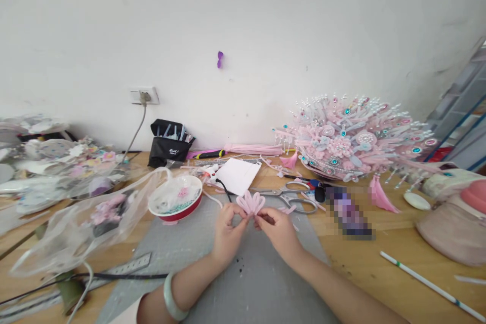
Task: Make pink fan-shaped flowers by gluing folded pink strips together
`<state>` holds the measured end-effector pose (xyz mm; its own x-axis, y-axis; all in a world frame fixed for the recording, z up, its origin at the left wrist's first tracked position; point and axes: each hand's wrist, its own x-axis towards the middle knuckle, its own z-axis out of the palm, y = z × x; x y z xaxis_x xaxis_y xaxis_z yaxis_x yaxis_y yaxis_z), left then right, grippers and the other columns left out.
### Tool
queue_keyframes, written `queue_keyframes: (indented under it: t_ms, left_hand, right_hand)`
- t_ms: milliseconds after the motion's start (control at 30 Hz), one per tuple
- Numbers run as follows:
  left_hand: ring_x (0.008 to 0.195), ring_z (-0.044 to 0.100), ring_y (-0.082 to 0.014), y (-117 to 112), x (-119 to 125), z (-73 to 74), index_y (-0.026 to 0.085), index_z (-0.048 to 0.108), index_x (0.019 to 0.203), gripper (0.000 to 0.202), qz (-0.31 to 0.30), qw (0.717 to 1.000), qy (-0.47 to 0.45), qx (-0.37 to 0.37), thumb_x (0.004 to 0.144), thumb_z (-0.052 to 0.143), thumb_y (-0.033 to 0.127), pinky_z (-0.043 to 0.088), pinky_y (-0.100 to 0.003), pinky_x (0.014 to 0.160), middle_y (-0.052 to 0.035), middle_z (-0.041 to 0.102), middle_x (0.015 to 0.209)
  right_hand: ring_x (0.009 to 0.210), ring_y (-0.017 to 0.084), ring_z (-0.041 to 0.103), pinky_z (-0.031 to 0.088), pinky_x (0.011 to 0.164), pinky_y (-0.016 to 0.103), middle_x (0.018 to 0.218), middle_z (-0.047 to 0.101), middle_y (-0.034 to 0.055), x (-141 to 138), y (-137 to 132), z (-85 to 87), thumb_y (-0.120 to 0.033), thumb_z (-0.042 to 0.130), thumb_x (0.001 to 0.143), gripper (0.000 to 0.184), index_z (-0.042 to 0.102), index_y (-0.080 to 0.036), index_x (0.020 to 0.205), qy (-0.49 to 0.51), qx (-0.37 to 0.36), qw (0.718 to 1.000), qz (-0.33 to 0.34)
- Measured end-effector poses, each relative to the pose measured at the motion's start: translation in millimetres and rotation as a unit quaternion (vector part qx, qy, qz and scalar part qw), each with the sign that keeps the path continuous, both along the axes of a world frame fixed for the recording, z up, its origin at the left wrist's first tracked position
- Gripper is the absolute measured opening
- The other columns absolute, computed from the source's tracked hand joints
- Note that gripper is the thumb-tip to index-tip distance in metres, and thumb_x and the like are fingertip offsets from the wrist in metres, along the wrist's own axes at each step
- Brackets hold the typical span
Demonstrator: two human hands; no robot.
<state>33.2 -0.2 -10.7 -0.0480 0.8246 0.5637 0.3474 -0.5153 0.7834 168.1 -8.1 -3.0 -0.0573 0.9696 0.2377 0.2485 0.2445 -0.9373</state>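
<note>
A pink looped flower (pixel 250 203), made of what looks like fuzzy craft stems, is held upright above the grey cutting mat (pixel 266 283). My left hand (pixel 230 230) pinches its base from the left, thumb against forefinger. From the other side my right hand (pixel 279 233) pinches the same base. The fingertips nearly meet and hide the bottom of the loops. Just behind the flower lie a white card (pixel 237 174) and silver scissors (pixel 290 193). Left of my hands stands a red-rimmed white bowl (pixel 193 207) with small beads in it.
A large pink beaded headdress (pixel 341 142) stands at the back right, near a blurred-out phone (pixel 349 212). At left are a plastic bag (pixel 132 217), a black pouch (pixel 169 149), a metal ruler (pixel 132 264) and a cable. A glue gun (pixel 210 172) lies behind the bowl.
</note>
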Motion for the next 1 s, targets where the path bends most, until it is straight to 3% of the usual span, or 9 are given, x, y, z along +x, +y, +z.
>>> queue_keyframes:
  t_ms: [133,233,400,767,1000]
  left_hand:
    - [0.065,0.050,-0.0137,-2,0,0.2,0.018,0.048,0.060,0.015,-0.010,1.000,0.010,-0.005,0.073,0.056,0.022,0.039,-0.025,0.065,0.0022,0.053,0.064]
    - [0.064,0.050,-0.0136,-3,1,1.5,0.019,0.047,0.061,0.016,-0.016,1.000,0.009,-0.002,0.073,0.055,0.024,0.039,-0.025,0.064,0.0022,0.052,0.064]
    - [0.062,0.050,-0.0127,-4,2,1.9,0.019,0.045,0.061,0.016,-0.017,1.000,-0.010,-0.006,0.074,0.054,0.024,0.040,-0.023,0.061,0.0017,0.052,0.064]
    - [0.059,0.049,-0.0121,-5,2,-1.2,0.019,0.043,0.060,0.019,0.013,1.000,-0.011,-0.002,0.075,0.053,0.027,0.039,-0.023,0.059,0.0030,0.049,0.060]
    - [0.059,0.049,-0.0121,-6,3,-1.2,0.019,0.042,0.060,0.021,-0.018,0.999,-0.018,-0.022,0.074,0.053,0.028,0.040,-0.022,0.058,0.0022,0.050,0.061]
  right_hand:
    - [0.062,0.013,0.054,0.044,0.058,0.024,0.065,0.059,0.0022,3,-2,0.4,-0.016,0.049,0.074,0.014,0.062,-0.017,0.070,-0.101,0.120,0.987,-0.021]
    - [0.063,0.013,0.054,0.043,0.058,0.023,0.067,0.060,0.0026,4,-4,1.5,-0.017,0.047,0.076,0.015,0.062,-0.017,0.073,-0.108,0.147,0.983,-0.023]
    - [0.063,0.014,0.055,0.044,0.058,0.023,0.066,0.060,0.0025,1,-7,2.0,-0.018,0.047,0.077,0.016,0.061,-0.017,0.069,-0.081,0.142,0.986,-0.024]
    - [0.060,0.014,0.058,0.047,0.057,0.025,0.062,0.059,0.0010,-12,-14,-3.0,-0.026,0.051,0.076,0.014,0.051,-0.018,0.065,0.064,0.052,0.995,-0.058]
    - [0.064,0.014,0.058,0.047,0.059,0.024,0.067,0.059,0.0007,-9,-11,-4.0,-0.021,0.050,0.076,0.008,0.055,-0.017,0.071,0.049,0.072,0.996,-0.021]
